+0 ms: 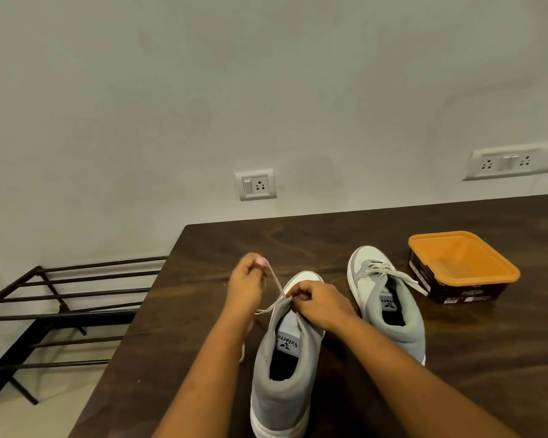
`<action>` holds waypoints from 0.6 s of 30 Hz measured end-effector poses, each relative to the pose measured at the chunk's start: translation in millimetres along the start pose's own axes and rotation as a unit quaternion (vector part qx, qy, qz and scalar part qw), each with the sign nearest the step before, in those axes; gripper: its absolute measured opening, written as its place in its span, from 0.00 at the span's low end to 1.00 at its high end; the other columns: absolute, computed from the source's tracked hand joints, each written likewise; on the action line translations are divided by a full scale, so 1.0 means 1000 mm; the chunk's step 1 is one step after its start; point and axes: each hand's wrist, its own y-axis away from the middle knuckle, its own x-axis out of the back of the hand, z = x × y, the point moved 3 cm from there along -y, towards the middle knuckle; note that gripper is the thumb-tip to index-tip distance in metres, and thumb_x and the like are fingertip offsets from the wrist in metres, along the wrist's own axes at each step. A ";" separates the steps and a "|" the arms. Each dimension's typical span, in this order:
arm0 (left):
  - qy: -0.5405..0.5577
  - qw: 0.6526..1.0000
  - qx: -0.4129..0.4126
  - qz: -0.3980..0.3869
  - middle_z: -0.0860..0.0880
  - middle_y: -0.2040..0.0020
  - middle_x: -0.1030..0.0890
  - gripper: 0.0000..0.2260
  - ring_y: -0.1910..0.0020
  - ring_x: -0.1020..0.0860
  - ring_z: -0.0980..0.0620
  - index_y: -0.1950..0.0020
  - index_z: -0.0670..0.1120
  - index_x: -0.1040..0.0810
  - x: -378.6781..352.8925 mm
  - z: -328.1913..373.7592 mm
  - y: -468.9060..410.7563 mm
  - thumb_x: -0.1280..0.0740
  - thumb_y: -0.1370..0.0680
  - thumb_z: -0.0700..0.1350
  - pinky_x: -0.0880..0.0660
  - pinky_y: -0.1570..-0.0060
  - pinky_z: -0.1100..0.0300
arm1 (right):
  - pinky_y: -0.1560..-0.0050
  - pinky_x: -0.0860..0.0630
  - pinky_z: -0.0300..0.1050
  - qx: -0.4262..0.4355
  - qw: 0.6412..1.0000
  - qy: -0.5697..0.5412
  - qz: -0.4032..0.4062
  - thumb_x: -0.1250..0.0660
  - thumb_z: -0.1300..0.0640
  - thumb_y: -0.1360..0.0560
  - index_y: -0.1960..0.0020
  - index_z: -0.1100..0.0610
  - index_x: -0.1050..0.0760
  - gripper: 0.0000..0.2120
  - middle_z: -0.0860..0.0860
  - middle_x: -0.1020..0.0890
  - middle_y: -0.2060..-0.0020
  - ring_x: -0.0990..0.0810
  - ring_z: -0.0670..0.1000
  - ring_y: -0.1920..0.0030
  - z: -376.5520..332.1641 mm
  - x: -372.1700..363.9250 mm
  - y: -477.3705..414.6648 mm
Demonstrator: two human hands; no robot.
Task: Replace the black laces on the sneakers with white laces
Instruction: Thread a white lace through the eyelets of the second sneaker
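Far right sneaker point(388, 298) already has white laces, near sneaker point(287, 352) half done: left hand point(246, 287) pinching the white lace point(274, 284) taut, right hand point(318, 306) pinching at the eyelets.

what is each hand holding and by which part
Left hand pinches the white lace near its free end; right hand pinches the near sneaker at its eyelets.

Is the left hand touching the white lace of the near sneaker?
Touching. The head view shows the left hand pinching the raised end of the white lace.
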 end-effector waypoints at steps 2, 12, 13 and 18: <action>0.198 0.976 0.011 0.093 0.51 0.64 0.27 0.14 0.63 0.28 0.54 0.62 0.48 0.29 0.012 0.012 0.001 0.44 0.19 0.36 0.31 0.60 0.64 | 0.44 0.26 0.47 0.000 1.000 -0.003 0.008 0.38 0.51 0.25 0.50 0.39 0.21 0.10 0.41 0.18 0.51 0.22 0.47 0.47 -0.001 0.000 0.001; 0.427 0.864 0.101 0.248 0.49 0.67 0.35 0.12 0.69 0.32 0.52 0.59 0.48 0.30 0.054 0.009 0.004 0.45 0.18 0.41 0.27 0.64 0.58 | 0.62 0.32 0.29 0.004 0.995 -0.054 0.081 0.29 0.55 0.33 0.55 0.46 0.17 0.08 0.42 0.20 0.62 0.22 0.43 0.56 0.000 -0.001 -0.002; 0.414 0.865 0.104 0.263 0.49 0.68 0.35 0.11 0.69 0.32 0.52 0.59 0.48 0.30 0.058 0.005 0.004 0.45 0.18 0.40 0.27 0.64 0.59 | 0.62 0.31 0.30 0.003 0.995 -0.054 0.082 0.29 0.55 0.32 0.54 0.46 0.17 0.08 0.42 0.19 0.62 0.22 0.43 0.56 0.000 0.000 -0.002; 0.248 0.921 0.072 0.293 0.50 0.64 0.31 0.13 0.69 0.30 0.52 0.61 0.51 0.29 0.067 -0.003 0.003 0.44 0.18 0.41 0.29 0.68 0.60 | 0.57 0.29 0.36 -0.009 0.996 -0.048 0.080 0.30 0.56 0.31 0.54 0.45 0.17 0.09 0.42 0.20 0.61 0.22 0.44 0.53 -0.001 -0.001 -0.002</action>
